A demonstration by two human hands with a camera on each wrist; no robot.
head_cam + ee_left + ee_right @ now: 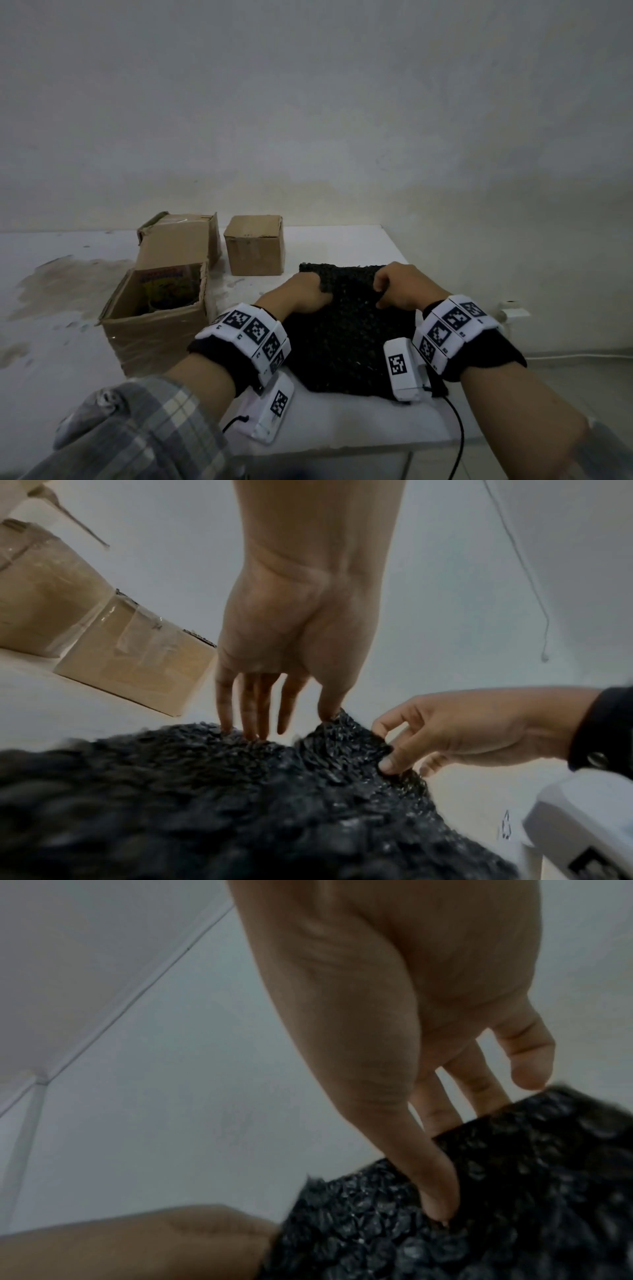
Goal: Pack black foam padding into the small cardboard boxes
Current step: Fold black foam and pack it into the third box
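We have a big, bumpy black foam sheet (pixel 346 329) lying flat on the white bench (pixel 342 425), right in front of us. Both our hands are on the far part of the sheet. Our left hand (pixel 301 294) curls around the foam and grips it. Our right hand (pixel 400 286) pinches up a small fold of foam between thumb and fingers. The two hands are close together, with a bit of foam bunched between them.

To the left of the black sheet stands an open brown cardboard box (pixel 154 315). Inside it we see a clear glass cup (pixel 168 291) with a bright picture on it. No black foam shows in this box yet. Just past the far edge of the sheet sits a small closed brown cardboard box (pixel 254 245). Beside that one, further left, is a taller brown cardboard box (pixel 178 240) with its top flaps shut.

We think the job is only starting. The foam is still one flat piece on the bench, and none of it is in a box that we can see. We cannot see inside the closed boxes. What is left, we think, is to lift or fold the foam, carry it left, and push it down around the cup.
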